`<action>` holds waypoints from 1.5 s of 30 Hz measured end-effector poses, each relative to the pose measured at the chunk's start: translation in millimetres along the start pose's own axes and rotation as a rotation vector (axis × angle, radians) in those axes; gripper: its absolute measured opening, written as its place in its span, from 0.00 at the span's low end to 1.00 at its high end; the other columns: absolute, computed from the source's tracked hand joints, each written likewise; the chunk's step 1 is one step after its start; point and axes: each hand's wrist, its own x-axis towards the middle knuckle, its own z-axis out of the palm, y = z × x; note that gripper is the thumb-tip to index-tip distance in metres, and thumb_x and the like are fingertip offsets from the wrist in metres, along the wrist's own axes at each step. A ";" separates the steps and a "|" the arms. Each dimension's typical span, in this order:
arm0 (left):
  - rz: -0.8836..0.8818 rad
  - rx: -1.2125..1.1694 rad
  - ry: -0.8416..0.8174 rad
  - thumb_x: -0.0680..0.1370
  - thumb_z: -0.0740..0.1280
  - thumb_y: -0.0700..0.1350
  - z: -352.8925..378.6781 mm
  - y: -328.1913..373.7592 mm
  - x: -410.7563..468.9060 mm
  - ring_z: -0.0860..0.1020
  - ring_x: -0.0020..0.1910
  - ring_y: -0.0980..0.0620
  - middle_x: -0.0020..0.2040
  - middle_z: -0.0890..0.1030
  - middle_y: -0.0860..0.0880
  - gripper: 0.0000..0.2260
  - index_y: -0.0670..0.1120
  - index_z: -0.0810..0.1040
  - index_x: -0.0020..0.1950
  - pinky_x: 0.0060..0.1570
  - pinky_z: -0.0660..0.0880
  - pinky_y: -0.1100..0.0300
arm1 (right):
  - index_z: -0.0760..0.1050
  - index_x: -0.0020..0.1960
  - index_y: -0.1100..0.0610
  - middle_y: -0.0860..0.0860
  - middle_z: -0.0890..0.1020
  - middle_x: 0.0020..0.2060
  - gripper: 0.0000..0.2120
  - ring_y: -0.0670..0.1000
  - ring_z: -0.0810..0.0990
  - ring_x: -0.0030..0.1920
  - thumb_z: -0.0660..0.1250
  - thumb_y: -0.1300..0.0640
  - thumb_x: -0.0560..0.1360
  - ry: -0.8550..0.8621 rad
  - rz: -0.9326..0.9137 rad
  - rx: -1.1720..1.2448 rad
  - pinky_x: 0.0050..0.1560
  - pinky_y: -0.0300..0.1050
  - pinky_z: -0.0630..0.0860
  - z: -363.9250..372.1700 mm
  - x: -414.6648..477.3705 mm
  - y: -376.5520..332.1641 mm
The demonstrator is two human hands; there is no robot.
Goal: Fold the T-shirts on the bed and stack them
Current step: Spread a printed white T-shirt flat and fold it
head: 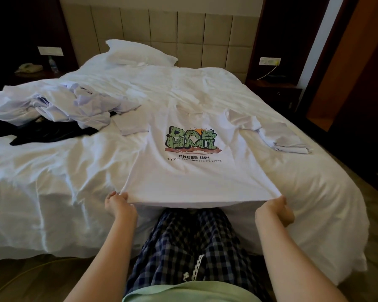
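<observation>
A white T-shirt (190, 179) with a green print and the words "CHEER UP!" lies face up on the bed (52, 171), its hem at the near edge. My left hand (116, 202) pinches the hem's left corner. My right hand (275, 207) pinches the right corner. The hem is stretched taut between them. A heap of unfolded white T-shirts (59, 105) lies at the left of the bed with dark garments (50, 131) under it. A folded white T-shirt (286, 139) rests at the right, touching the spread shirt's sleeve.
A white pillow (138, 53) sits at the padded headboard (162, 29). Dark nightstands (275, 92) flank the bed; the left one bears a phone and a bottle. My checked trousers press against the bed's near edge. Wooden floor lies around the bed.
</observation>
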 end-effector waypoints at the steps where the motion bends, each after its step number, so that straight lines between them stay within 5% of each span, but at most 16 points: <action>1: 0.014 0.051 0.028 0.76 0.54 0.32 -3.2 -1.9 1.7 0.67 0.29 0.54 0.28 0.73 0.50 0.10 0.43 0.72 0.43 0.34 0.67 0.61 | 0.75 0.61 0.66 0.62 0.78 0.59 0.17 0.59 0.77 0.59 0.59 0.56 0.79 0.009 0.020 -0.028 0.53 0.45 0.73 -2.2 -0.7 2.3; 3: 0.013 0.192 0.090 0.76 0.56 0.33 -11.1 -9.3 5.6 0.71 0.37 0.50 0.40 0.76 0.44 0.11 0.39 0.76 0.53 0.38 0.68 0.61 | 0.71 0.63 0.69 0.64 0.76 0.61 0.18 0.61 0.76 0.61 0.57 0.58 0.80 0.011 0.061 -0.097 0.57 0.48 0.72 -8.8 -0.1 9.9; 5: -0.005 0.364 0.033 0.78 0.56 0.31 -14.9 -14.4 5.3 0.69 0.45 0.47 0.48 0.75 0.39 0.07 0.37 0.73 0.50 0.36 0.69 0.66 | 0.70 0.64 0.71 0.66 0.75 0.61 0.18 0.63 0.76 0.60 0.57 0.59 0.80 -0.006 0.053 -0.167 0.56 0.51 0.73 -13.3 -2.2 14.3; 10: 0.055 0.538 0.067 0.75 0.62 0.35 -12.0 -6.6 12.0 0.76 0.57 0.38 0.58 0.77 0.37 0.12 0.38 0.75 0.58 0.58 0.75 0.47 | 0.65 0.67 0.68 0.64 0.69 0.66 0.18 0.63 0.72 0.63 0.57 0.65 0.78 0.055 0.004 -0.238 0.59 0.54 0.71 -6.5 -1.0 2.7; 13: 0.160 0.638 0.059 0.74 0.63 0.38 -5.3 -0.9 13.3 0.72 0.61 0.38 0.61 0.74 0.39 0.11 0.43 0.73 0.56 0.62 0.71 0.48 | 0.65 0.67 0.67 0.63 0.68 0.67 0.17 0.62 0.70 0.65 0.57 0.66 0.78 0.044 -0.062 -0.265 0.62 0.51 0.67 4.0 -3.3 -6.0; 16: 0.269 0.702 0.029 0.73 0.62 0.37 10.6 13.0 5.9 0.71 0.63 0.39 0.62 0.73 0.41 0.13 0.44 0.74 0.57 0.63 0.69 0.49 | 0.71 0.62 0.66 0.61 0.74 0.62 0.15 0.62 0.75 0.60 0.57 0.68 0.76 -0.023 -0.134 -0.263 0.53 0.50 0.70 21.2 -8.0 -9.2; 20: 0.331 0.721 -0.063 0.73 0.59 0.36 34.4 26.9 6.7 0.72 0.60 0.39 0.60 0.75 0.41 0.13 0.45 0.73 0.55 0.61 0.71 0.47 | 0.74 0.47 0.61 0.57 0.76 0.45 0.11 0.56 0.74 0.43 0.57 0.71 0.71 -0.143 -0.154 -0.217 0.42 0.43 0.68 51.7 -16.5 -10.2; 27: 0.293 0.815 -0.218 0.74 0.59 0.35 75.1 49.1 28.7 0.74 0.59 0.36 0.60 0.76 0.34 0.16 0.36 0.74 0.61 0.53 0.73 0.50 | 0.76 0.58 0.64 0.61 0.79 0.56 0.15 0.61 0.78 0.54 0.56 0.70 0.74 -0.289 -0.215 -0.301 0.45 0.43 0.69 108.2 -45.4 -8.1; 29: 0.268 0.799 -0.255 0.74 0.59 0.34 87.8 54.6 34.0 0.75 0.49 0.34 0.48 0.78 0.33 0.12 0.31 0.75 0.55 0.49 0.73 0.49 | 0.76 0.58 0.64 0.61 0.80 0.56 0.15 0.61 0.78 0.55 0.57 0.69 0.75 -0.350 -0.240 -0.352 0.44 0.43 0.70 125.8 -55.4 -6.0; 32: 0.193 0.777 -0.275 0.75 0.59 0.33 113.5 61.8 44.3 0.66 0.37 0.45 0.32 0.67 0.45 0.10 0.38 0.69 0.34 0.39 0.64 0.57 | 0.76 0.56 0.64 0.59 0.80 0.54 0.12 0.59 0.78 0.49 0.59 0.69 0.75 -0.464 -0.281 -0.452 0.38 0.42 0.71 157.4 -68.7 1.6; 35: 0.129 0.746 -0.287 0.76 0.61 0.34 136.4 65.8 61.6 0.68 0.40 0.47 0.34 0.67 0.46 0.08 0.38 0.69 0.37 0.42 0.65 0.57 | 0.74 0.49 0.58 0.59 0.80 0.53 0.08 0.56 0.75 0.45 0.58 0.68 0.75 -0.549 -0.350 -0.524 0.44 0.47 0.73 189.7 -80.9 11.1; 39: 0.105 0.787 -0.317 0.75 0.64 0.35 160.9 62.7 89.1 0.65 0.28 0.48 0.32 0.67 0.44 0.10 0.39 0.67 0.35 0.30 0.62 0.60 | 0.73 0.52 0.60 0.54 0.77 0.46 0.08 0.48 0.70 0.34 0.59 0.67 0.76 -0.675 -0.478 -0.655 0.39 0.40 0.55 227.3 -92.4 21.8; 45: -0.094 0.625 -0.380 0.74 0.66 0.36 196.8 48.9 112.4 0.66 0.25 0.51 0.27 0.68 0.45 0.10 0.41 0.67 0.36 0.25 0.63 0.61 | 0.71 0.47 0.57 0.50 0.74 0.40 0.03 0.45 0.68 0.31 0.61 0.64 0.77 -0.863 -0.526 -0.742 0.29 0.38 0.64 283.9 -99.2 43.3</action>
